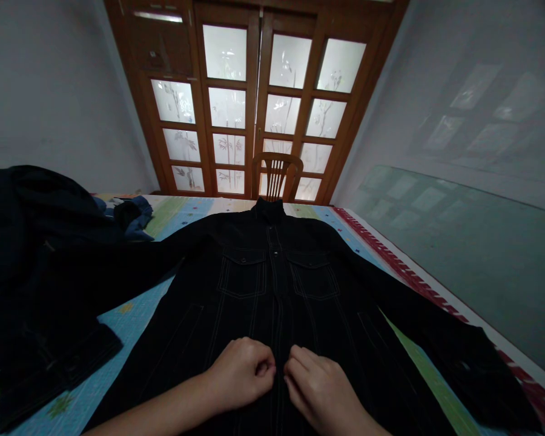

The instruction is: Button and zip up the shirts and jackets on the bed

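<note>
A black denim jacket (279, 321) lies spread out with its front facing up, its collar at the far end and both sleeves out to the sides. Pale stitching outlines two chest pockets, and small buttons show on the upper front strip. My left hand (245, 370) is closed, thumb against curled fingers, at the left edge of the lower front strip. Just across from it, my right hand (320, 387) is also closed, its fingertips on the strip. Both appear to pinch the jacket's front cloth; what lies between the fingertips is hidden.
Dark clothing (36, 242) is heaped on the left, with blue denim pieces (138, 218) behind it. Below everything runs a multicoloured patterned cloth (136, 321). A wooden chair (277, 163) stands beyond the far edge, before glazed wooden doors (254, 103). A greenish glass panel (458, 242) borders the right.
</note>
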Tool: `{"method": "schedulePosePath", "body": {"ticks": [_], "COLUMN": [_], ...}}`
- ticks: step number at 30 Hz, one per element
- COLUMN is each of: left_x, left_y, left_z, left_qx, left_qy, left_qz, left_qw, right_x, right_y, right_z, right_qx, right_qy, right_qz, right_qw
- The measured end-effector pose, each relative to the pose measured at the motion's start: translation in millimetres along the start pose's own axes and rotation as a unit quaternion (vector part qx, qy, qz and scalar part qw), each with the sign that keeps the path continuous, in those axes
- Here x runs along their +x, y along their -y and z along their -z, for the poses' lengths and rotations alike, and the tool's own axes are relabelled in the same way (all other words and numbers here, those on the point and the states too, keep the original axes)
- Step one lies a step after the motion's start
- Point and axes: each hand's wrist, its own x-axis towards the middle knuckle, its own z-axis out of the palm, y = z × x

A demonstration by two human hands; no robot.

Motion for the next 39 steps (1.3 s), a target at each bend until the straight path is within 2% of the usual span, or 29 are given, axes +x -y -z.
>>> {"method": "schedulePosePath", "body": {"ticks": [5, 13, 16, 21, 24, 32, 39], "left_x": [0, -6, -4, 6, 9, 9, 10], "left_y": [-4, -15, -14, -6, -4, 0, 5], "left_z": [2, -2, -7, -10, -6, -4, -5], "left_qx": [-0.021, -0.065, -0.144, -0.302, -0.355, -0.421, -0.411], "left_qy": [-0.002, -0.003, 0.001, 0.041, 0.056, 0.060, 0.060], "left_qz": [0.031, 0.087, 0.109, 0.156, 0.154, 0.143, 0.152], "left_qw": [0.999, 0.994, 0.984, 0.940, 0.921, 0.894, 0.897], "right_x": [0, 0, 0, -1, -1, -3, 0], "right_y": [0, 2, 4, 6, 6, 7, 8], "right_z": [-6, 0, 5, 8, 8, 6, 8], "right_qx": [-0.033, -0.059, -0.071, -0.088, -0.098, -0.097, -0.083], "right_qy": [-0.065, -0.121, -0.118, -0.108, -0.104, -0.100, -0.109], "right_qz": [0.034, 0.094, 0.107, 0.115, 0.117, 0.113, 0.093], "right_qw": [0.997, 0.986, 0.985, 0.984, 0.983, 0.984, 0.986]}}
